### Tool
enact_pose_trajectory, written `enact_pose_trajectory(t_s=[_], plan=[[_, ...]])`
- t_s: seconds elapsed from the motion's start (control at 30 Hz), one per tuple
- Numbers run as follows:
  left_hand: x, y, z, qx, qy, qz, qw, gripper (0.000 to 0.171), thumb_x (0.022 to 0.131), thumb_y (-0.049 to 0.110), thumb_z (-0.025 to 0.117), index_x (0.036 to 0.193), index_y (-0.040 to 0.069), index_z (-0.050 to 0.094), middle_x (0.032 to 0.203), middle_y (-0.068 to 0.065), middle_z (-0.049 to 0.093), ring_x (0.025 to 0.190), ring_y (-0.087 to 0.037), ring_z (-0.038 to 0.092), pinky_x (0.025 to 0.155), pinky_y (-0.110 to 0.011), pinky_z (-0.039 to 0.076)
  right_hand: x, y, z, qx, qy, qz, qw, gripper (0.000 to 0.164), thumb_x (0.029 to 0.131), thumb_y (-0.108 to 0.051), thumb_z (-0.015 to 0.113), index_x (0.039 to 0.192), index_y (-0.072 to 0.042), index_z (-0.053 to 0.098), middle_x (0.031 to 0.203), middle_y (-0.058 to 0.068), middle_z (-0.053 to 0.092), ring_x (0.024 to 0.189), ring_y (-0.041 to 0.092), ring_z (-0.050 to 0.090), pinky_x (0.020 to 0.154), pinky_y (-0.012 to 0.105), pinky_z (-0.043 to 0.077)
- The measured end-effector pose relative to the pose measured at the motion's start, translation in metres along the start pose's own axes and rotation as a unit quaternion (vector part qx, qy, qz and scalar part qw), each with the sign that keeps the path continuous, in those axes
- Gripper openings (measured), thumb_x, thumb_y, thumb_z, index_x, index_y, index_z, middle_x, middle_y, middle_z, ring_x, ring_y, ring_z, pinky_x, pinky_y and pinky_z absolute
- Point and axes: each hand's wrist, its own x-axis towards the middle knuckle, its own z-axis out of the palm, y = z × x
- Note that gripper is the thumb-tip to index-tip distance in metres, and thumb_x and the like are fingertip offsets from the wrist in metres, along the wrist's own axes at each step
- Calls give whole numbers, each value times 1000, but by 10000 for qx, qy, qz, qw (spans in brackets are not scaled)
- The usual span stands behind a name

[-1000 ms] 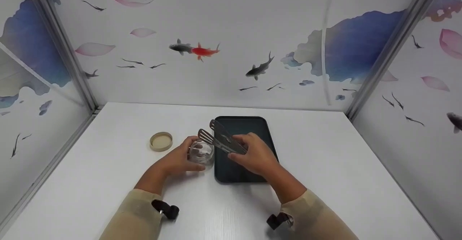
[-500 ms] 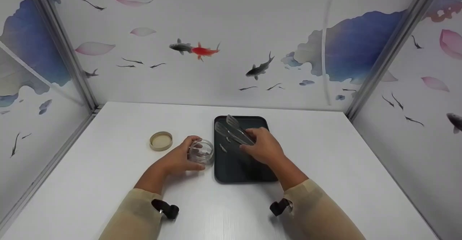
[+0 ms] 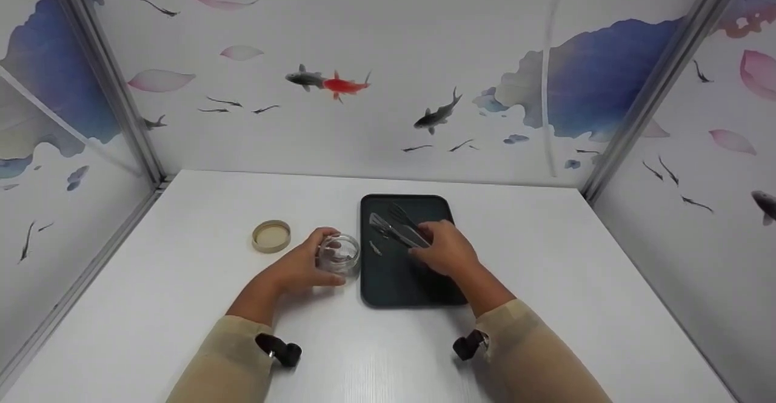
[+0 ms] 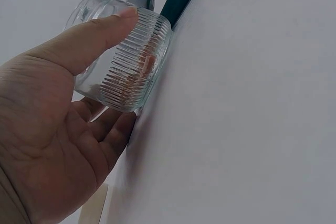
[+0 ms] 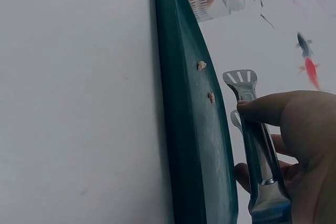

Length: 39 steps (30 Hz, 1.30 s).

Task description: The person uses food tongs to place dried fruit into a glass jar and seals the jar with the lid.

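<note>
My left hand [image 3: 300, 268] holds a clear ribbed glass jar [image 4: 128, 59] upright beside the left edge of a dark green tray [image 3: 394, 285], thumb on one side and fingers round the other. The jar's mouth is uncovered. Over the tray, my right hand [image 3: 448, 248] grips metal tongs [image 5: 269, 198] with slotted ends, thumb on one arm and fingers at the other. The tong tips stand apart with nothing between them, pointing to the tray's far left. Two small pinkish-brown pieces [image 5: 201, 65] lie on the tray near the tips.
Left of the jar, a round beige lid [image 3: 271, 249] lies on the white table [image 3: 200, 269]. Printed white panels [image 3: 376, 136] with metal corner posts enclose the table at the back and both sides.
My right hand has carried the tongs from above the jar rightward over the tray, then slightly lower, uncovering the small pieces. My left hand and the jar have stayed in place.
</note>
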Motion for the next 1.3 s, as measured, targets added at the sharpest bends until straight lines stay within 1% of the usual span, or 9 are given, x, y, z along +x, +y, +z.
enact_pose_trajectory(t_s=[0.27, 0.33, 0.5, 0.6, 0.77, 0.9, 1.1, 1.2, 1.3], plan=[[1, -1, 0, 76, 22, 7, 10000, 99, 79, 41, 97, 156, 34, 36, 148, -4, 59, 133, -27, 59, 115, -51, 43, 0, 5, 5, -130, -83, -70, 9999, 62, 91, -36, 85, 145, -13, 66, 129, 10, 66, 105, 22, 63, 98, 45, 53], [1, -1, 0, 37, 0, 9, 10000, 99, 79, 40, 97, 156, 34, 36, 149, -3, 59, 133, -27, 59, 116, -50, 42, 0, 5, 6, -135, -85, -84, 9998, 63, 90, -36, 86, 145, -12, 66, 128, 11, 66, 104, 22, 63, 97, 46, 53], [2, -1, 0, -157, -64, 13, 9999, 99, 79, 36, 97, 157, 33, 35, 155, -1, 57, 137, -27, 57, 118, -50, 40, 2, 7, 7, -142, -91, -50, 9998, 62, 91, -36, 85, 145, -12, 66, 135, 11, 65, 106, 21, 63, 98, 45, 53], [2, 0, 0, -199, -79, -3, 9998, 100, 79, 35, 97, 157, 32, 35, 157, -1, 56, 140, -28, 56, 120, -50, 39, 2, 7, 8, -135, -123, 57, 9998, 57, 93, -34, 83, 143, -14, 67, 133, 9, 67, 107, 21, 64, 99, 44, 53], [1, 0, 0, -104, -34, -17, 9999, 100, 79, 36, 97, 158, 32, 35, 156, -3, 56, 140, -29, 55, 120, -51, 40, 2, 5, 9, -127, -123, 127, 9998, 41, 97, -25, 80, 135, -16, 70, 123, 5, 74, 107, 21, 68, 101, 47, 55], [1, 0, 0, -114, -10, -25, 9999, 100, 79, 35, 97, 158, 31, 35, 156, -3, 56, 141, -29, 55, 120, -52, 39, 1, 2, 9, -89, -117, 152, 9998, 33, 99, -21, 78, 131, -18, 73, 122, 4, 75, 107, 22, 68, 103, 48, 55], [2, -2, 1, -66, -3, -54, 10000, 100, 79, 36, 97, 157, 33, 36, 155, -2, 57, 141, -29, 55, 120, -52, 39, 2, 2, 10, -117, -71, 216, 9997, 28, 99, -20, 78, 127, -19, 75, 115, 2, 75, 100, 21, 66, 99, 47, 56], [2, -2, 0, -132, -44, -61, 9999, 99, 79, 36, 97, 157, 34, 36, 156, 0, 56, 141, -28, 55, 121, -51, 39, 3, 2, 10, -117, -63, 231, 9996, 28, 99, -20, 78, 126, -19, 75, 114, 2, 75, 100, 21, 66, 99, 46, 56], [3, -3, 0, -196, -87, -16, 9998, 99, 79, 36, 97, 157, 32, 35, 157, -1, 56, 141, -28, 56, 120, -51, 39, 3, 2, 10, -114, -56, 195, 9997, 28, 99, -20, 78, 126, -19, 75, 114, 2, 75, 100, 21, 66, 98, 46, 56]])
